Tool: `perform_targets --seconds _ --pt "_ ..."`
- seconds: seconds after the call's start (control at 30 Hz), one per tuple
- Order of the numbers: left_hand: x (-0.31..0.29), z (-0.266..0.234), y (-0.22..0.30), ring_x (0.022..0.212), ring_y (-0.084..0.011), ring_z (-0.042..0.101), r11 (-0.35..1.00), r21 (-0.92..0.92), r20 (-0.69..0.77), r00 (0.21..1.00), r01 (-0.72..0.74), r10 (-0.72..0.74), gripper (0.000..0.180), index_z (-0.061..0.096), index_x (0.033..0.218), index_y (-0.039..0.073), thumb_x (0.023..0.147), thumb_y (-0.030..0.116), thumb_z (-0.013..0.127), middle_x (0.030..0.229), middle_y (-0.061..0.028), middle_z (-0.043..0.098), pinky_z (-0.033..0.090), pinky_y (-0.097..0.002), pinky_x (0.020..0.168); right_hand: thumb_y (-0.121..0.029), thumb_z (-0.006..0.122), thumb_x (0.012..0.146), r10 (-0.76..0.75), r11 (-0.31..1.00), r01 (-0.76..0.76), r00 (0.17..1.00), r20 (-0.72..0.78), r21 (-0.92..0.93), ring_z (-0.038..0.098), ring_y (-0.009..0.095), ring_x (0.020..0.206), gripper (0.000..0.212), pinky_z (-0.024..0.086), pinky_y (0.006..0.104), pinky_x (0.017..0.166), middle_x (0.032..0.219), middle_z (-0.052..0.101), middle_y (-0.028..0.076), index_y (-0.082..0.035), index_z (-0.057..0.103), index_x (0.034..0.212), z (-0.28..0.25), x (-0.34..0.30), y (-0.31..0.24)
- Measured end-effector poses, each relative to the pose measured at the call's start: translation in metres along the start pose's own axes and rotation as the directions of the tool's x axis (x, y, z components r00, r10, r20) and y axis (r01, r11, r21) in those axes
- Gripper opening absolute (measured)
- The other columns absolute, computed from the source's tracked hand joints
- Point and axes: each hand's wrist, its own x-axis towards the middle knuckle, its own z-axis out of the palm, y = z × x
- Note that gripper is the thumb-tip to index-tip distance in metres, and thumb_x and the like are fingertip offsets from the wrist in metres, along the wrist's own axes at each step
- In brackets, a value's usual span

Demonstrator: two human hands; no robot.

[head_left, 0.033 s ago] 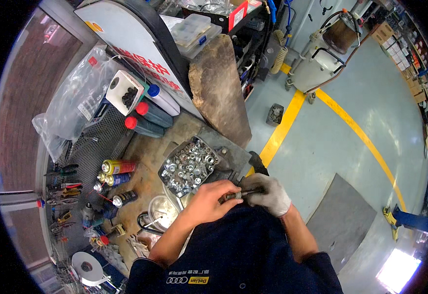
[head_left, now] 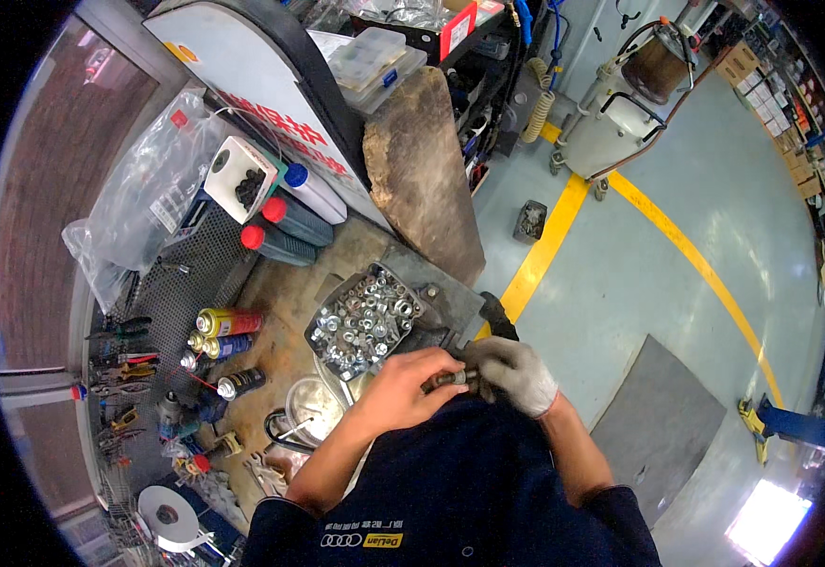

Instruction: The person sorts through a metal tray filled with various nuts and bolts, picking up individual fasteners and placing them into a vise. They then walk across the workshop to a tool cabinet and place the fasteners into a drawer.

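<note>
My bare left hand (head_left: 407,386) is closed, its fingers and thumb around a short, dark cylindrical metal piece (head_left: 447,380); most of that piece is hidden, and its kind does not show. My right hand (head_left: 514,374), in a pale work glove, is closed at the piece's right end with bent fingers. What lies inside the glove's grip is hidden. Both hands meet just in front of my dark shirt, at the bench corner. Beyond the left hand stands a dark bin (head_left: 329,295) heaped with silvery nuts and bolts (head_left: 367,319).
On the bench (head_left: 285,283), spray cans (head_left: 231,321) and red-capped bottles (head_left: 285,241) stand left. A round metal pan (head_left: 316,408) lies near my left forearm. Behind the bin leans a brown slab (head_left: 424,161). A wheeled machine (head_left: 620,123) and a small box (head_left: 530,220) are on the floor.
My gloved right hand has shifted slightly and its fingers have turned. Less of the dark piece shows between the hands. My left hand stays in place.
</note>
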Motion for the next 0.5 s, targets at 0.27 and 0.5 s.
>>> perform_targets --seconds 0.27,0.5 --pt "0.002 -0.004 -0.001 0.077 -0.0269 0.072 0.999 0.025 -0.001 1.000 -0.032 0.032 0.027 0.073 0.107 0.001 0.089 0.015 0.086 0.092 -0.0134 0.071 0.057 -0.0354 0.069 -0.012 0.078 0.086 -0.113 0.991 0.110 0.993 -0.035 -0.079 0.072 0.020 0.091 0.039 0.057 0.0354 0.083 0.109 0.076 0.012 0.001 0.072 0.122 0.002 0.002 -0.005" --pt "0.002 -0.003 0.004 0.077 -0.0257 0.073 0.999 0.043 0.063 0.998 0.020 -0.023 0.026 0.073 0.103 0.002 0.088 0.018 0.088 0.090 -0.0127 0.072 0.058 -0.0339 0.069 -0.016 0.078 0.086 -0.156 0.965 0.161 0.987 0.040 -0.209 0.071 0.019 0.089 0.029 0.055 0.0342 0.081 0.098 0.074 0.011 0.000 0.074 0.110 -0.009 0.002 0.001"
